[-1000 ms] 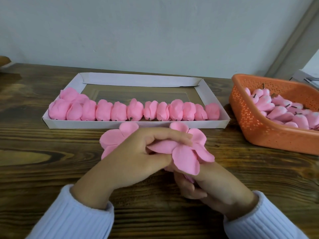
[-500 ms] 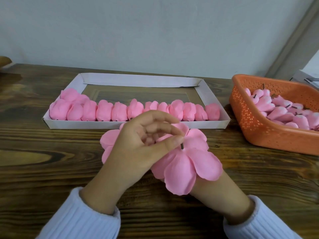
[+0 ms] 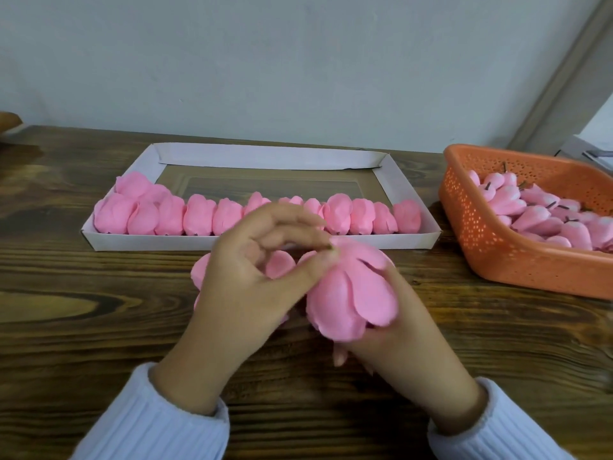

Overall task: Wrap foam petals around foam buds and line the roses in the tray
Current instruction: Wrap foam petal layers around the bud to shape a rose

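Note:
A pink foam rose (image 3: 353,292) with its petals folded down sits between both hands above the table. My right hand (image 3: 398,330) cups it from below and the right. My left hand (image 3: 252,283) pinches its top with thumb and fingertips, where a dark stem tip shows. More flat pink petals (image 3: 278,265) lie on the table under my left hand, mostly hidden. A white cardboard tray (image 3: 265,156) behind holds a row of several finished pink roses (image 3: 199,215) along its near wall.
An orange perforated basket (image 3: 491,257) at the right holds several pink buds (image 3: 544,214) with dark stems. The wooden table (image 3: 66,327) meets a pale wall at the back. A brown object (image 3: 8,122) shows at the far left edge.
The petals that were spread flat have folded down around the bud. My left hand has shifted to pinch the top, and my right hand has closed up around the rose.

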Tool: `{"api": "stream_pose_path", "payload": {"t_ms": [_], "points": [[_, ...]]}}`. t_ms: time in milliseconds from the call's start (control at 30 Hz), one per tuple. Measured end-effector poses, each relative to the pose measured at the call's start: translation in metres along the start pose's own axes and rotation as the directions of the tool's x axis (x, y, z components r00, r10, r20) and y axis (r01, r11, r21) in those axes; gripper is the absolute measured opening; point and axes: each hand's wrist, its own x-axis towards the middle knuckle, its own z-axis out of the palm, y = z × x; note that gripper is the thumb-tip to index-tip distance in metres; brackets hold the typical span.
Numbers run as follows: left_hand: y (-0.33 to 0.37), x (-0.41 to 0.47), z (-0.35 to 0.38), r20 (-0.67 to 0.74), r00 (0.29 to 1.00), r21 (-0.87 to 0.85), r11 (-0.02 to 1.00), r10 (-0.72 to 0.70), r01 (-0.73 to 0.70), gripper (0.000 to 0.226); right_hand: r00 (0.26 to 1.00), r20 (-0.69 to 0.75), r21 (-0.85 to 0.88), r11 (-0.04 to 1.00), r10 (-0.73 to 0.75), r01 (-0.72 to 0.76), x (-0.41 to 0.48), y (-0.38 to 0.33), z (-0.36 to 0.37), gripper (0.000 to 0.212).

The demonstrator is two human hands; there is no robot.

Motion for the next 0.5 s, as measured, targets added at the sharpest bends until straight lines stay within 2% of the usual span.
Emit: {"api": "stream_pose_path", "payload": {"t_ms": [100, 167, 233, 300, 333, 400, 500], "points": [[-0.003, 0.002, -0.006, -0.214, 0.975, -0.015, 0.998, 0.053, -0.057, 0.024, 0.995, -0.096, 0.147, 0.989, 0.017, -0.003, 0.007, 0.004, -0.006, 0.067], [-0.003, 0.002, -0.008, -0.287, 0.955, 0.005, 0.997, 0.075, -0.077, 0.022, 0.967, -0.256, 0.241, 0.967, -0.022, 0.086, 0.008, 0.008, -0.011, 0.062], [-0.003, 0.001, -0.007, -0.258, 0.96, 0.075, 0.993, 0.108, -0.091, 0.023, 0.908, -0.404, 0.226, 0.95, -0.111, 0.216, 0.009, 0.007, -0.015, 0.042], [-0.003, -0.001, -0.002, -0.164, 0.977, 0.157, 0.982, 0.133, -0.107, 0.025, 0.857, -0.469, 0.139, 0.94, -0.214, 0.311, 0.009, 0.007, -0.015, 0.024], [-0.003, -0.002, 0.001, -0.108, 0.984, 0.194, 0.974, 0.142, -0.119, 0.025, 0.849, -0.454, 0.082, 0.935, -0.272, 0.344, 0.009, 0.006, -0.014, 0.023], [-0.003, -0.005, 0.006, 0.004, 0.989, 0.25, 0.958, 0.146, -0.143, 0.027, 0.865, -0.338, -0.003, 0.92, -0.37, 0.392, 0.008, 0.005, -0.01, 0.034], [-0.002, -0.007, 0.012, 0.116, 0.989, 0.245, 0.963, 0.088, -0.114, 0.033, 0.923, -0.114, 0.023, 0.928, -0.367, 0.372, 0.006, 0.005, -0.006, 0.058]]}}
